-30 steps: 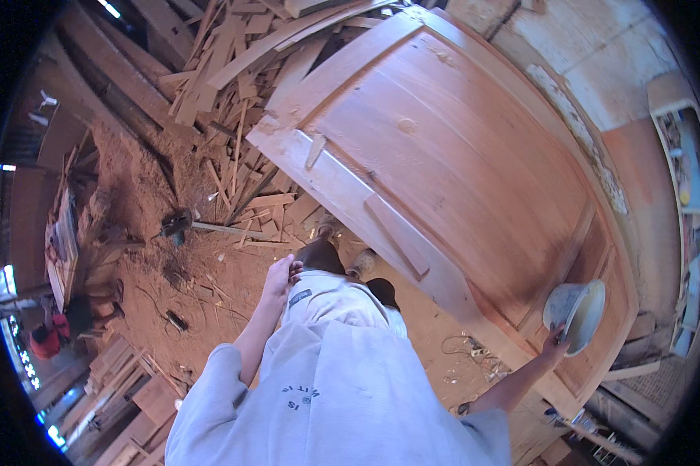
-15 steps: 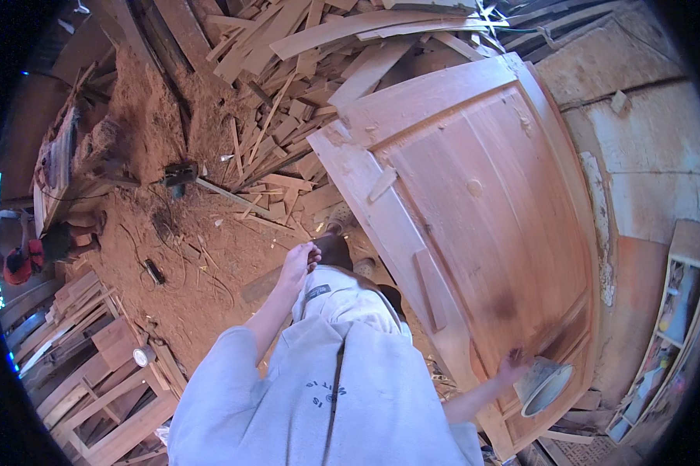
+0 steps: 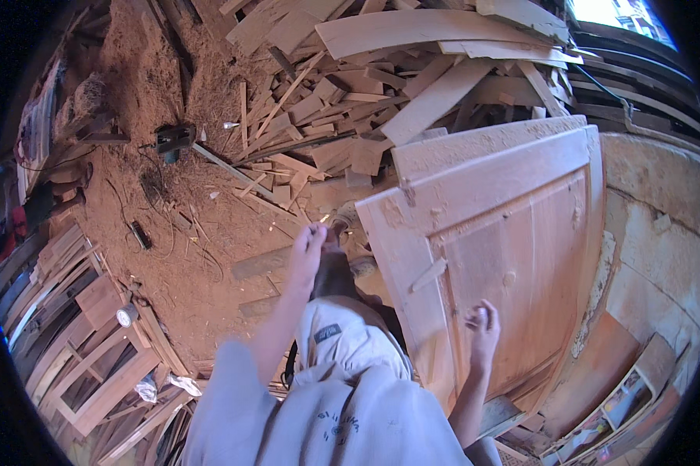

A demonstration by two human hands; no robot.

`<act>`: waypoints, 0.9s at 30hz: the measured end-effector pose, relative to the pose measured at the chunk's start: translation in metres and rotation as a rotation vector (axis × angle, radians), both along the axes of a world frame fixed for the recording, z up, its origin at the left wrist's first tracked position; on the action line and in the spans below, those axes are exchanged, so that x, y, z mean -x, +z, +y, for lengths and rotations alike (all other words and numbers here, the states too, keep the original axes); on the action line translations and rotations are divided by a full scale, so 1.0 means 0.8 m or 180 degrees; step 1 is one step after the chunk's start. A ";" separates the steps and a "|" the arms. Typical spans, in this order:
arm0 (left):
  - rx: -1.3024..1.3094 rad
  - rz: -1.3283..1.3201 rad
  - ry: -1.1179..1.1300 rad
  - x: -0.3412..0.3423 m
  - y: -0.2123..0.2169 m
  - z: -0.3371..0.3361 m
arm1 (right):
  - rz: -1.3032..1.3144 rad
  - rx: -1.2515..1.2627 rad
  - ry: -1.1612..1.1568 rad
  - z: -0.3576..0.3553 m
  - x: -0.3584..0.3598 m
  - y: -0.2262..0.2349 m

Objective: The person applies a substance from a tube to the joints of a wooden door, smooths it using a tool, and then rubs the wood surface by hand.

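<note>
A large panelled wooden door (image 3: 513, 256) lies to my right, with shavings on its surface. Over its near part is my right hand (image 3: 484, 320), fingers loosely bent and apart, nothing visible in them; I cannot tell whether it touches the wood. A small wood strip (image 3: 428, 276) rests on the door's left frame piece. Beside my right forearm, a grey container's rim (image 3: 499, 415) shows, mostly hidden. My left hand (image 3: 309, 241) is in front of my body, left of the door, with its fingers curled together; anything inside them is hidden.
Ahead, wood offcuts (image 3: 342, 101) form a heap topped by long boards (image 3: 420, 33). A green-and-black power tool (image 3: 174, 144) sits on the sawdust-covered floor (image 3: 187, 264). Stacked frames (image 3: 94, 373) stand at left, near a person in red (image 3: 12, 229). An open shelf box (image 3: 614, 408) is at right.
My right hand has left the container's side and risen forward over the door panel. My left hand stays curled in front of me. The view has shifted, with the door now lower in it.
</note>
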State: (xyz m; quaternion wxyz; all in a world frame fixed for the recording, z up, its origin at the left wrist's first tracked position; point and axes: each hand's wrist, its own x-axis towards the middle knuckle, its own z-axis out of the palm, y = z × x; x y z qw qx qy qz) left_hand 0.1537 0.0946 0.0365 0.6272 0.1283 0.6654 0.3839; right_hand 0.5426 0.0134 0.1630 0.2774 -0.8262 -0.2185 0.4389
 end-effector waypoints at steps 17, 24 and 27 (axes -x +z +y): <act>0.0771 0.0078 0.1074 -0.027 -0.001 -0.022 | -0.2157 0.1236 0.2431 -0.122 0.044 -0.005; 0.0256 0.0761 0.1277 -0.025 0.028 0.015 | -0.2079 0.0689 0.1884 -0.193 0.051 -0.029; -0.0260 0.1552 0.0178 -0.029 0.067 0.019 | -0.1907 0.0553 0.1891 -0.169 0.039 -0.023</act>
